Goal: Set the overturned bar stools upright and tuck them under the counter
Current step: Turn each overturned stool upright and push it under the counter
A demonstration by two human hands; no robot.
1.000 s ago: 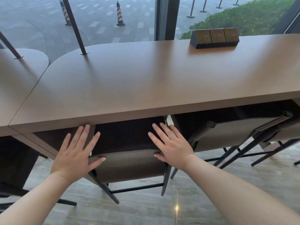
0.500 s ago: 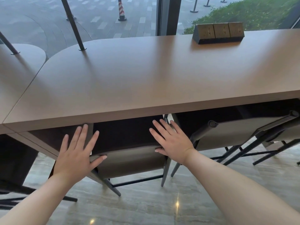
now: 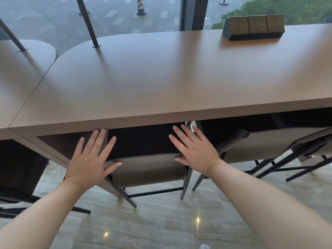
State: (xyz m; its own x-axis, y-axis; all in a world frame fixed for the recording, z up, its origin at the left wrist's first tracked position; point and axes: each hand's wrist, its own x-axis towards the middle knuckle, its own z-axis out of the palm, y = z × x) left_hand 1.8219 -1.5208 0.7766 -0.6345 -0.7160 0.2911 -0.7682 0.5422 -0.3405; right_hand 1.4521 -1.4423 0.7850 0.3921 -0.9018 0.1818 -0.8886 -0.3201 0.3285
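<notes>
Bar stool (image 3: 149, 169), upright, between the two hands: grey-brown backrest facing the person, its top edge running left to right; seat and front part hidden in the dark space beneath the counter (image 3: 161, 83). Dark legs splay down and outward to the floor (image 3: 161, 227), joined by a thin black crossbar below the backrest.

Left hand (image 3: 89, 159): fingers straight and spread, pointing away toward the counter edge; thumb lying along the top left corner of the backrest. Nothing gripped; palm appears to rest against that corner.

Right hand (image 3: 195, 151): fingers straight and spread, pointing away and slightly left; thumb touching the top right corner of the backrest. Nothing gripped.

Second stool (image 3: 260, 146), right of the right hand: tilted, backrest top rail slanting up to the right, also partly under the counter; its dark legs angle across the floor further right.

Counter: long brown top, long axis left to right, beyond both hands. Socket block (image 3: 254, 26) on its far right part, three faces in a row. No containers in view.

Dark rod (image 3: 87, 20) rising from the counter, beyond the left hand.
</notes>
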